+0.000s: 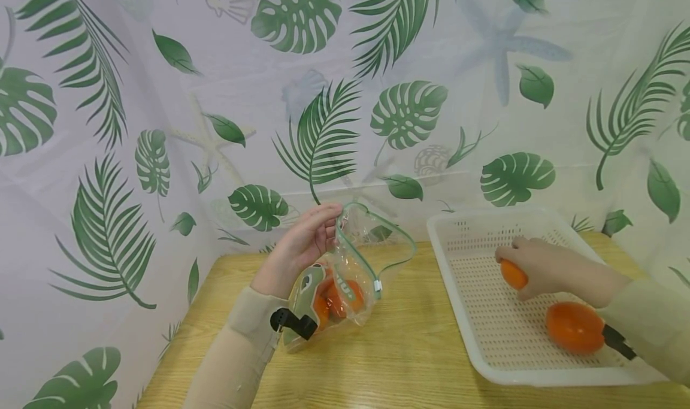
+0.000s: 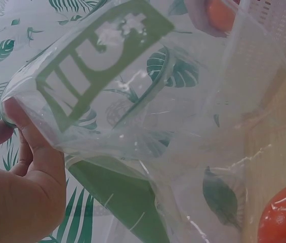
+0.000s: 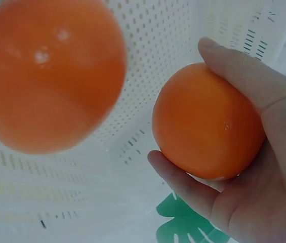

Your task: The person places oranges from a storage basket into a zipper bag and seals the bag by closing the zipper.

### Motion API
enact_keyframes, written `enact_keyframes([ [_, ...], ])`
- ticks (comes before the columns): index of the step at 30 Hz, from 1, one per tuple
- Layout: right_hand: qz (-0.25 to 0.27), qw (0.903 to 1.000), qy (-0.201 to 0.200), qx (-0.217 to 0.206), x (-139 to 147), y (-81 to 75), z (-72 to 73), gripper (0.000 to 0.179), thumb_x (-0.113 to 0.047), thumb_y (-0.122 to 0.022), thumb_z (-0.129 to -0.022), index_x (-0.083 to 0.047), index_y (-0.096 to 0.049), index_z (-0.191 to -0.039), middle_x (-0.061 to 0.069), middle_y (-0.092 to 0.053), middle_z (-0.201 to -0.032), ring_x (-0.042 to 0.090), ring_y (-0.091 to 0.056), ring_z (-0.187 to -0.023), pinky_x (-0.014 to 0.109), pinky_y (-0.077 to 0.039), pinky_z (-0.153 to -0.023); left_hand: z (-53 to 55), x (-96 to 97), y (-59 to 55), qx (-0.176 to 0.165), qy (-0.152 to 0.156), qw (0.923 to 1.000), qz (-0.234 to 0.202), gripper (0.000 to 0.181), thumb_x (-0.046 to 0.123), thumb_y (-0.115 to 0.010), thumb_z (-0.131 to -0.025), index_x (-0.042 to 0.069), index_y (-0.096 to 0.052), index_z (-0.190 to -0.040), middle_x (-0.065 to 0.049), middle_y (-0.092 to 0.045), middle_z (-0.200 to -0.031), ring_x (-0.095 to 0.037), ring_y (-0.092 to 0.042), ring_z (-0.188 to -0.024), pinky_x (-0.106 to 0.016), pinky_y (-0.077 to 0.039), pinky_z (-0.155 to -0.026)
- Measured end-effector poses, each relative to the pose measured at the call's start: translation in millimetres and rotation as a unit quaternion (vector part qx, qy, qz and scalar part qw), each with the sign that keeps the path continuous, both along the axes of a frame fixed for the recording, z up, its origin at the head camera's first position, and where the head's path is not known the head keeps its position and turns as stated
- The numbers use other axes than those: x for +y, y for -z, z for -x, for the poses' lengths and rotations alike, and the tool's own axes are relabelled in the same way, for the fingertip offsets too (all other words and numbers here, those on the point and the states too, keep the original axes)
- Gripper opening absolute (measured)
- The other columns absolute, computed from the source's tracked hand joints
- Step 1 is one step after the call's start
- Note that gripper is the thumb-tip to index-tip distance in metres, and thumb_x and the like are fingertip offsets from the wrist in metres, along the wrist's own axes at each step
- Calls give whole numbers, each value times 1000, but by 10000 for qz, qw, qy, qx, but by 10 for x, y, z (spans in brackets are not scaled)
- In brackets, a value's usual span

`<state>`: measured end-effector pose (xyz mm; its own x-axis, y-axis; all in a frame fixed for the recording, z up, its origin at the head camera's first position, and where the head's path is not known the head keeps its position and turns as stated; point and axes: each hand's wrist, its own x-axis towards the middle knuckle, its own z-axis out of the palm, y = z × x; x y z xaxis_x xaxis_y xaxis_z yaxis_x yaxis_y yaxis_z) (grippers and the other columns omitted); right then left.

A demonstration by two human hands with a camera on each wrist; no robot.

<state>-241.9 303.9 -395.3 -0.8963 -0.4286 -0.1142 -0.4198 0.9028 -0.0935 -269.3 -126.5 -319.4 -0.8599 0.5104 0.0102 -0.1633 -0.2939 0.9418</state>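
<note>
My left hand [image 1: 302,244] pinches the green-edged opening of a clear zip bag [image 2: 132,121] with a white slider, holding it up and spread. Several orange-red tomatoes [image 1: 347,298] lie in the bottom of the bag on the table. Over at the right, my right hand [image 1: 541,268] grips one smooth orange-red tomato [image 3: 208,121], fingers and thumb around it, above the white basket [image 1: 451,292]. A second tomato [image 1: 574,327] lies in the basket near my right wrist. The bag's printed panel partly hides the fruit inside.
The basket has perforated walls and stands on the right of the wooden table [image 1: 399,349]. Behind the table hangs a white cloth [image 1: 334,67] printed with green leaves. A black wrist camera [image 1: 293,323] sits on the left sleeve.
</note>
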Motion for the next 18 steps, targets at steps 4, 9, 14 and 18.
enact_keyframes([
  [4, -13, 10000, -31, 18, -36, -26, -3, 65, -27, -102, -67, -13, -67, -119, 6, -62, -100, 22, -57, -86, 40, -58, -75, -3, 5, 1, -7, 24, 10000, -9, 42, 7, -39, -114, 19, -70, -88, 8, -73, -78, -3, -65, -65, -16, -53, -59],
  [9, 15, 9999, -99, 21, -77, -89, -27, 65, -27, -102, -66, -14, -66, -118, 6, -62, -100, 22, -57, -86, 40, -57, -74, -4, 10, 11, -4, 73, 10000, -38, 44, 8, -38, -115, 20, -71, -88, 8, -73, -78, -3, -65, -65, -16, -53, -59],
  [14, -47, 9998, -187, 69, -128, -175, -66, 66, -28, -102, -67, -14, -66, -120, 6, -61, -101, 22, -56, -86, 39, -56, -73, -5, 20, 18, -6, 102, 9999, -49, 44, 8, -38, -115, 20, -71, -89, 8, -73, -77, -2, -65, -64, -16, -52, -58],
  [18, -94, 9997, -224, 84, -173, -228, -91, 67, -28, -102, -67, -15, -66, -121, 5, -61, -100, 21, -56, -87, 39, -57, -74, -3, 26, 25, -11, 97, 9999, -53, 43, 7, -37, -115, 20, -70, -89, 8, -73, -77, -2, -64, -64, -16, -52, -57],
])
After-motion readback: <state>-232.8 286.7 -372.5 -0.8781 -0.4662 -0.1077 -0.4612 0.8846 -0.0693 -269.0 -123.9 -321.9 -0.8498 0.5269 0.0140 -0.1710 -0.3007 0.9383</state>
